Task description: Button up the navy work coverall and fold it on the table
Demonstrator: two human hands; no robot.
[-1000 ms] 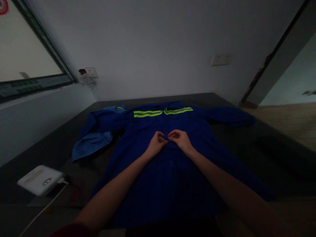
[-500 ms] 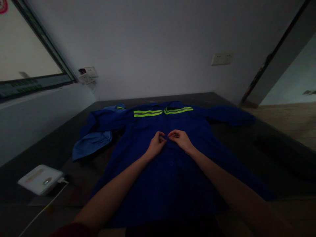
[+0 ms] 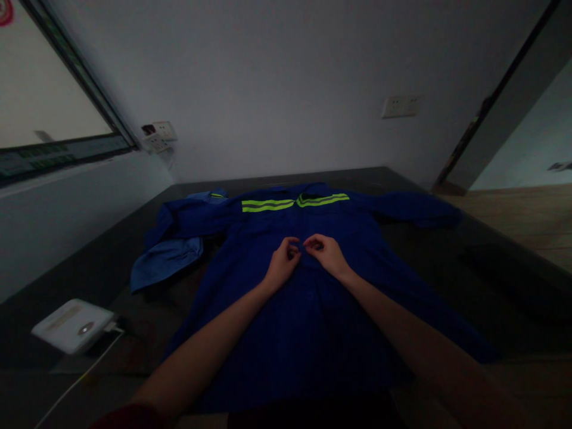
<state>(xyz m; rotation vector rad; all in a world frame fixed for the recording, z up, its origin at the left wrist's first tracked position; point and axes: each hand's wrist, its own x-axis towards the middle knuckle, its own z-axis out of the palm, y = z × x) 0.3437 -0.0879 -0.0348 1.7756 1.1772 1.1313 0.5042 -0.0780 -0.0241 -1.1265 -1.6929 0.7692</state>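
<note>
A dark blue work jacket point(image 3: 286, 333) lies spread on the table, front side up, collar at the far end. Yellow-green reflective strips point(image 3: 268, 205) cross its chest, and a button point(image 3: 310, 295) shows faintly on the front. My left hand point(image 3: 285, 260) and my right hand point(image 3: 328, 254) meet over the middle of the front opening, fingertips a small gap apart. Both have curled fingers pinching at the jacket's front edge. Whether a button sits between the fingertips is too dark and small to see.
Lighter blue cloth point(image 3: 167, 262) lies by the left sleeve. A white box-shaped device point(image 3: 74, 325) with a cable stands on the dark table point(image 3: 147, 322) at left. A dark object point(image 3: 513, 280) lies at right. Wall sockets point(image 3: 401, 106) are behind the table.
Hardly anything differs. Both hands stay over the same spot on the jacket front, with only slight finger movement.
</note>
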